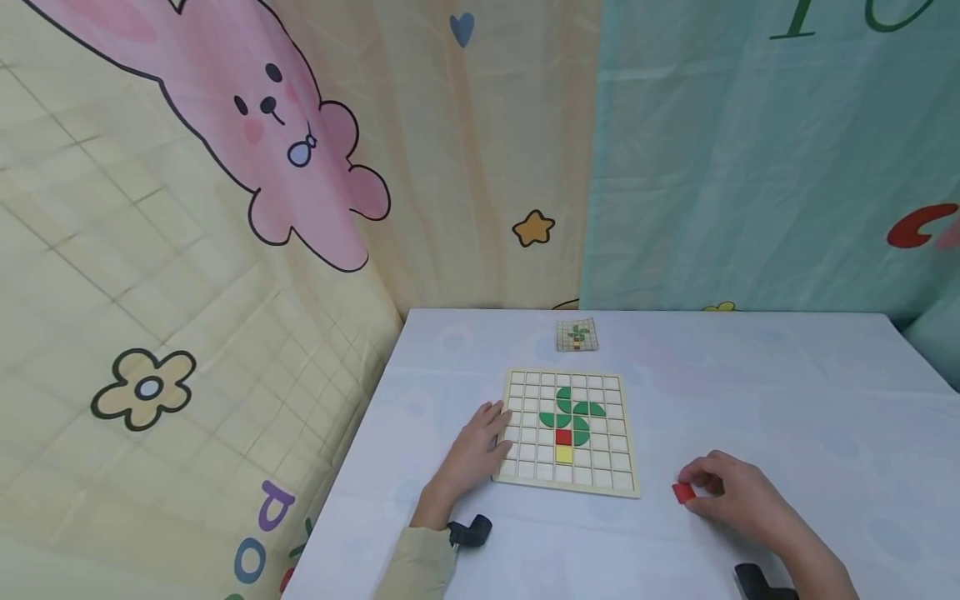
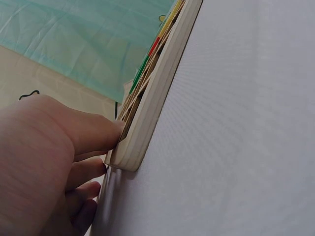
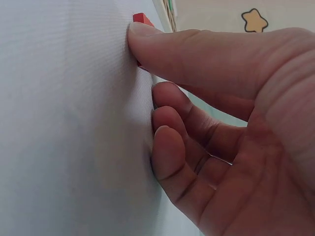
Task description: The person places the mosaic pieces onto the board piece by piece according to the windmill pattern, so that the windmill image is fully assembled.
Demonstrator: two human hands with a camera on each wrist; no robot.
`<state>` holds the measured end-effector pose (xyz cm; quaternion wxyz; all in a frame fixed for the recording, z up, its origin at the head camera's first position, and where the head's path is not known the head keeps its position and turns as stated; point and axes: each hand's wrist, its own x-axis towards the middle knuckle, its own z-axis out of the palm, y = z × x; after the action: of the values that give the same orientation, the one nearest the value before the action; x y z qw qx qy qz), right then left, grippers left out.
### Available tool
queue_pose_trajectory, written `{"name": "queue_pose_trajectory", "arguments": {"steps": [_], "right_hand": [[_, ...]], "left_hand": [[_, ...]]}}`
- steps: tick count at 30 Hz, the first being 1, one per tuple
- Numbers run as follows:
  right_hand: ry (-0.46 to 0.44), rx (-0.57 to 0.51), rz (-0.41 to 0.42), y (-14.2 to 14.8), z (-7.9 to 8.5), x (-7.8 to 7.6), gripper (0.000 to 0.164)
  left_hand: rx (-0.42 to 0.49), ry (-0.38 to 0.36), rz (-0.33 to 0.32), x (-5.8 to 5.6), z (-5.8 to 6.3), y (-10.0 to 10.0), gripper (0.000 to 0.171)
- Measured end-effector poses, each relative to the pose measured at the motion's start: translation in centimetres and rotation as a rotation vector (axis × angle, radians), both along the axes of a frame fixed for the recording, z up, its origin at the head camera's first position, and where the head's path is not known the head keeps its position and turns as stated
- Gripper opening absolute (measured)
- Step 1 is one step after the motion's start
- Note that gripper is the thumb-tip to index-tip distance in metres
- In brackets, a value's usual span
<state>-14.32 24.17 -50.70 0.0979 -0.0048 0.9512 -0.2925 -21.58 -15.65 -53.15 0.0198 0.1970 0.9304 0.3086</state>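
Note:
A wooden grid board [image 1: 603, 458] lies on the table. Green curved pieces [image 1: 581, 431] form a pinwheel on it, with a red square [image 1: 563, 437] and a yellow square [image 1: 564, 455] in a column below. My left hand [image 1: 471, 450] rests at the board's left edge, thumb on the frame in the left wrist view and fingers fairly straight alongside. Off to the right of the board, my right hand [image 1: 738, 492] pinches a red square tile [image 1: 683, 493] between thumb and finger, close over the tabletop. The thumb covers much of that tile [image 3: 142, 18] in the right wrist view.
A small pattern card [image 1: 564, 342] with a similar green, red and yellow design lies behind the board. White cloth [image 1: 787, 400] covers the table. Printed curtains [image 1: 450, 167] hang along the back and left. Black wrist mounts [image 1: 471, 532] sit on both wrists.

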Motion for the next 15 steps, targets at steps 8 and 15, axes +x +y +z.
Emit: {"name": "queue_pose_trajectory", "arguments": {"steps": [8, 15], "right_hand": [[-0.035, -0.03, -0.037, -0.16, -0.18, -0.25, 0.029], [-0.019, -0.056, -0.033, -0.16, 0.06, -0.2, 0.025]], "left_hand": [[-0.008, 0.0, 0.006, 0.01, -0.04, 0.04, 0.054], [-0.002, 0.007, 0.002, 0.03, 0.01, 0.08, 0.054]]}}
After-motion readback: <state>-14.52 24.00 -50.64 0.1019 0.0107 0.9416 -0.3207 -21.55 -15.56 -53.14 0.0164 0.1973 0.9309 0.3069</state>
